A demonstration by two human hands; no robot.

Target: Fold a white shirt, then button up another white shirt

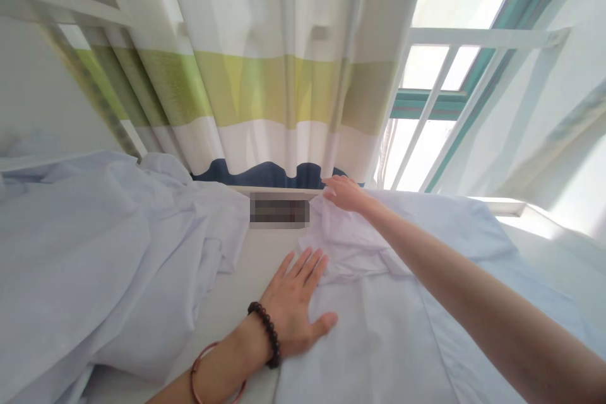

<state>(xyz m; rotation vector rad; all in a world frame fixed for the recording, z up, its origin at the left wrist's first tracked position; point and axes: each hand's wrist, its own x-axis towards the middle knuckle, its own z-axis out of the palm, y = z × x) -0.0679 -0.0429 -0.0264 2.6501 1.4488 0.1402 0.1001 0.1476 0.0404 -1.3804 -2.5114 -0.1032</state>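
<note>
A white cloth garment [369, 328], perhaps a coat, lies spread on a pale flat surface, with a folded, creased part near its far end. My left hand [296, 303] rests palm down on its left edge, fingers stretched and thumb out to the side. A dark bead bracelet [267, 334] and a thin reddish bangle [193, 369] circle the left wrist. Reaching to the garment's far edge, my right hand [348, 192] has bent fingers closed on the white fabric. Its fingertips are partly hidden.
Heaped white fabric [118, 265] lies to the left. A striped curtain [284, 88] hangs behind the far edge. White rails [478, 38] stand before a window at the right, with another rail [61, 6] at the left. A dark blurred patch [279, 211] sits at the back.
</note>
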